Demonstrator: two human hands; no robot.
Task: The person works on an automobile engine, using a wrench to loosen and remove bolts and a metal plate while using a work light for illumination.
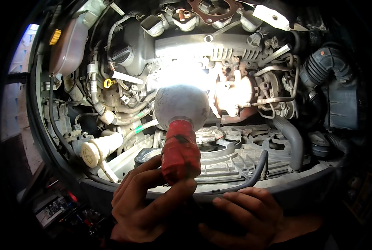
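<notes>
A work lamp with a bulb-shaped head (181, 106) and a red, tape-wrapped handle (181, 154) stands upright in front of me, its bright light falling on the engine. My left hand (142, 204) is closed round the lower end of that handle, thumb and fingertips pressing against the red. Beside it, lower and to the right, my right hand (246, 214) has its fingers curled in. Deep shadow between the two hands hides what the right one holds, if anything. Past the lamp lies the open engine (184, 43), with a strongly lit turbocharger-like housing (233, 91).
A white reservoir (69, 48) with a yellow cap and a cream filler cap (90, 154) flank the left side. At the right are a ribbed air duct (325, 64) and a black box (342, 108). A rusty gasket (215, 12) lies at the top. A black hose (256, 171) crosses the front.
</notes>
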